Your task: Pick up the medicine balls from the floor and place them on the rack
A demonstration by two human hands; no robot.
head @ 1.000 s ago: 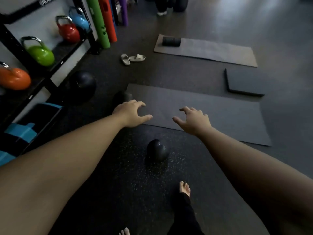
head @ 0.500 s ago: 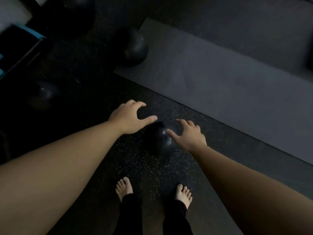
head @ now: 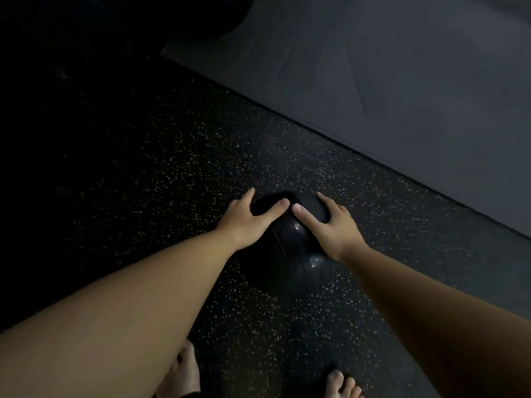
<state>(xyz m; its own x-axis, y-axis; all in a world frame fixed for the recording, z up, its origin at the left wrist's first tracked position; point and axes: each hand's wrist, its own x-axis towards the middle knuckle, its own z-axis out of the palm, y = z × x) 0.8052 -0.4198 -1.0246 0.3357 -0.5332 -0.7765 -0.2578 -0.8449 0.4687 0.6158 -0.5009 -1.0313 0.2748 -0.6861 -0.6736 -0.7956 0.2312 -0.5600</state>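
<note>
A black medicine ball (head: 290,248) rests on the dark speckled floor (head: 178,173) just ahead of my bare feet. My left hand (head: 247,222) lies on its left side with the thumb across the top. My right hand (head: 330,225) presses on its right side, thumb pointing toward the other thumb. Both hands are clasped around the ball, which still touches the floor. The lower edge of another black ball (head: 230,15) shows at the top edge. The rack is out of view.
A grey exercise mat (head: 402,90) covers the floor from the top middle to the right, its edge running diagonally just beyond the ball. My bare feet (head: 184,374) stand at the bottom. The left side is very dark.
I have bent lower and the view has dropped toward the floor. Both hands went from open above the ball to closing on its sides. The rack and kettlebells left the view.
</note>
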